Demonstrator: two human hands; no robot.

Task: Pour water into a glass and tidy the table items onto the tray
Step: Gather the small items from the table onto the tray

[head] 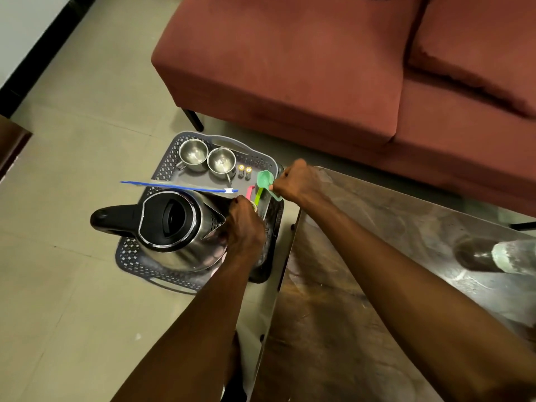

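The person is leaning over a grey tray (185, 140) sitting on the floor beside a glass table (377, 256), and both hands are working at its right edge. The right hand (298, 181) is pinching the handle of a green measuring scoop (264, 179), holding its bowl just over the tray. The left hand (243, 224) is lying against the steel kettle (174, 224) near its spout, fingers curled down; whether they are closing on something small there cannot be told.

The step in hand looks like laying the scoop down. To do it well, she or he should be lowering it flat alongside the other coloured handles — not on the tray's rim, where it could be tipping off — and keeping the left hand from nudging the kettle, which is taking up most of the near half.

Counted on the tray: one kettle, two steel cups (207, 158), two small batteries (245, 171) standing side by side, one blue-edged zip bag (179, 187), and the scoop plus a lime handle (259, 194) and a pink one (249, 192).
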